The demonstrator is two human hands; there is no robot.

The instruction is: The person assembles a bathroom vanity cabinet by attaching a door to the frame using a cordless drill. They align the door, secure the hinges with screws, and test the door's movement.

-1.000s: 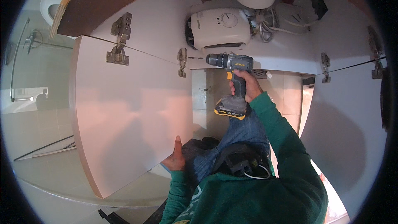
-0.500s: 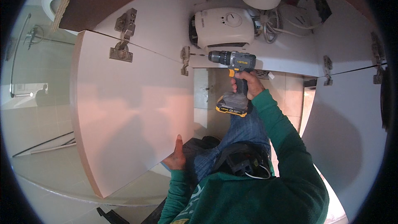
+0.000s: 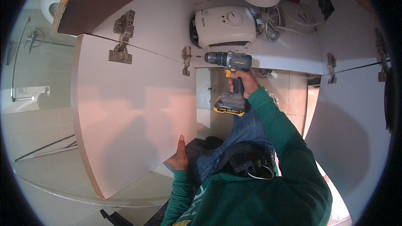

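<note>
With our right hand [image 3: 246, 83], the nearer one, we grip the cordless drill [image 3: 238, 62], fingers round its handle, barrel running sideways, bit [image 3: 198, 56] pointing left at the far hinge [image 3: 186, 61]. Our left hand [image 3: 179, 160] clasps the edge of the cabinet door [image 3: 130, 100]. Since half a second ago, the drill has shifted closer to the hinge.

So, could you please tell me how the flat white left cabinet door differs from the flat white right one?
The left door has the person's bare left hand at its lower edge; the right door has no visible hand on it. The left door shows a warm pinkish patch of light, while the right door looks cooler and bluish-grey. Both are flat white panels with metal hinges.
</note>
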